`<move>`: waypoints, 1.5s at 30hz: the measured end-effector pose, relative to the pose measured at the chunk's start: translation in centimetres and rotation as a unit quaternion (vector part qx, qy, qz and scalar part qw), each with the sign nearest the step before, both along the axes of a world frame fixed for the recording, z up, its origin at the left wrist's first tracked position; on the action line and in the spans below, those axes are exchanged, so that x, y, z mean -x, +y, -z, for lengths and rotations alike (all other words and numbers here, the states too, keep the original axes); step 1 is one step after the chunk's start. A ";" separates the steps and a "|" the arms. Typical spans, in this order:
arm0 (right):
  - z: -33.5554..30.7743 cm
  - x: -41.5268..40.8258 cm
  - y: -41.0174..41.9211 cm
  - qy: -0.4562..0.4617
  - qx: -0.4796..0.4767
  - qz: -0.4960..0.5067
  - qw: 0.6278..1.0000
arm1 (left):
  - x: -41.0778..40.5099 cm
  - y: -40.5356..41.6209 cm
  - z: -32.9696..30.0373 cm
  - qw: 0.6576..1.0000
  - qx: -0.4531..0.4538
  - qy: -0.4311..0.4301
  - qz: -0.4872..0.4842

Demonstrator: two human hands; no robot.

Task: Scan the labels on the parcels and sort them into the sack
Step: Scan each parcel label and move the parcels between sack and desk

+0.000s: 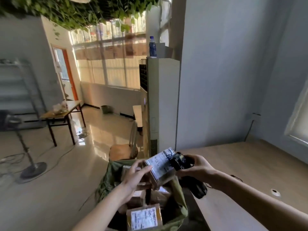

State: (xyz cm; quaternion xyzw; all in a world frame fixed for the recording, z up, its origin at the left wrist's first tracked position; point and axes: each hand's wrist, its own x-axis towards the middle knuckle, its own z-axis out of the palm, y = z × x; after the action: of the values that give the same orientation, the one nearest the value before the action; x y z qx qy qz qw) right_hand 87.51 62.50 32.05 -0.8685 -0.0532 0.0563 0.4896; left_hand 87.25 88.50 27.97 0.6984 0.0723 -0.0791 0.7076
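Above sack (180, 197), hands around parcel (160, 164), scanner (179, 161).

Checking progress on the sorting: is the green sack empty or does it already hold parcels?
It holds parcels. The open green fabric sack shows several brown cardboard parcels inside, one with its white label up.

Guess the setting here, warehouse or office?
Probably a small office-like room doing parcel sorting, not a warehouse: green sack of labelled parcels on a tiled floor, wooden desk, standing air conditioner, metal shelving.
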 end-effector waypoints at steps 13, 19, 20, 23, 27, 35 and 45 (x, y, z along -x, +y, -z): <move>16.7 -22.7 14.2 0.130 0.019 -0.069 0.989 | -14.9 10.8 14.3 0.979 -0.015 0.143 -0.146; 22.3 -26.1 15.7 0.195 0.051 -0.086 0.976 | -19.1 9.9 20.4 0.965 0.003 0.191 -0.178; 23.2 -26.4 15.8 0.202 0.059 -0.088 0.974 | -19.7 9.7 21.1 0.964 0.005 0.198 -0.176; 24.5 -27.2 15.8 0.205 0.078 -0.088 0.972 | -21.2 9.4 22.6 0.960 0.011 0.229 -0.158; 25.0 -28.2 15.7 0.195 0.110 -0.066 0.972 | -22.8 10.1 23.9 0.960 -0.110 0.227 -0.119; 22.1 -27.4 14.1 0.173 0.146 -0.034 0.973 | -24.1 13.6 22.0 0.951 -0.280 0.123 -0.043; 12.1 -18.7 9.0 0.100 0.218 0.106 0.965 | -24.7 11.1 13.2 0.936 -0.323 -0.073 0.119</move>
State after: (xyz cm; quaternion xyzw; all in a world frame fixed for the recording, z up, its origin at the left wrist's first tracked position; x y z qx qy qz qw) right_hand 106.20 71.47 19.94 -0.9449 0.1018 0.1009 0.2942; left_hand 111.99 99.64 14.78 0.8969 -0.0420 -0.0840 0.4322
